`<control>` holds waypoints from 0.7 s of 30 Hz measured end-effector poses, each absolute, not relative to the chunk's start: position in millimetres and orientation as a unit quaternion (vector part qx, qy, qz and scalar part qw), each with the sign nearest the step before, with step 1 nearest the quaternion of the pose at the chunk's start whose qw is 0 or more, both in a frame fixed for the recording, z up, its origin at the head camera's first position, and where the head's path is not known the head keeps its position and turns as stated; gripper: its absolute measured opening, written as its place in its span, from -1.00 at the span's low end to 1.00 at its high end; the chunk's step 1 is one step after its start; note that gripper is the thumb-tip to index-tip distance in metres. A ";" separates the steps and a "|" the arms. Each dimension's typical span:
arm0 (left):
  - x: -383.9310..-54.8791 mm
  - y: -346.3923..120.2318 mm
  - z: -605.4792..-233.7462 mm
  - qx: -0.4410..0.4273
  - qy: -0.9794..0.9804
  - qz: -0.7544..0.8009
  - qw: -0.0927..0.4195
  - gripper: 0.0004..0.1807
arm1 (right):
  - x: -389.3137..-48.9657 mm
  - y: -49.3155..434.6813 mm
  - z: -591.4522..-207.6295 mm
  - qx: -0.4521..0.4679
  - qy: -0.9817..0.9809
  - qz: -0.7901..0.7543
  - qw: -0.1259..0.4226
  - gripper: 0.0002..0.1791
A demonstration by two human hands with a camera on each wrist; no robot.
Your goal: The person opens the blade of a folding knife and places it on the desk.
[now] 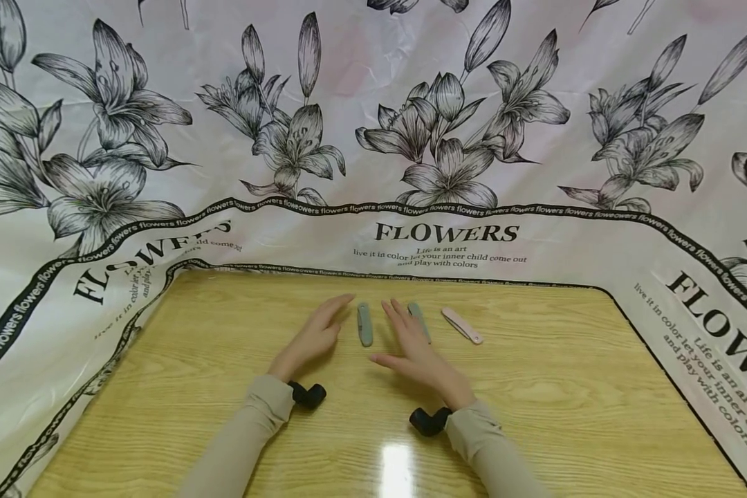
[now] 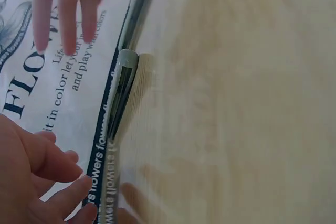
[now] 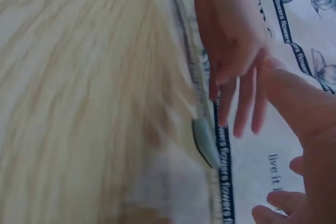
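Observation:
Three slim, rounded tools that look like folded pocket knives lie apart on the wooden table. The left green folded knife [image 1: 364, 325] lies between my two hands, touched by neither; the left wrist view shows a dark slot along its side. My left hand [image 1: 314, 337] hovers just left of it, fingers loosely bent and holding nothing. Above the table, my right hand [image 1: 418, 356] has its fingers spread and partly covers the second green folded knife [image 1: 418, 318]. Whether it touches that one cannot be told. Farther right is a pink folded knife [image 1: 463, 325].
A white flower-printed sheet [image 1: 566, 242] with black lettered bands rises behind the table [image 1: 224, 387] and along both sides. Black wrist devices [image 1: 309, 395] sit on both wrists. A bright reflection shows near the table's front.

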State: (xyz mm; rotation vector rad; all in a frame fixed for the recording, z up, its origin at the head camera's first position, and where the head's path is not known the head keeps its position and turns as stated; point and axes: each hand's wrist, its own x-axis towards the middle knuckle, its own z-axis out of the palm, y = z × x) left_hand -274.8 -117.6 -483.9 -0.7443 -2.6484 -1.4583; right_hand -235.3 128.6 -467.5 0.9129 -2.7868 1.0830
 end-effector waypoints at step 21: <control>-295.6 -89.7 -508.0 -0.224 -0.856 -0.461 0.065 -0.46 | -252.4 96.9 -502.4 0.279 -0.864 0.417 0.028 -0.35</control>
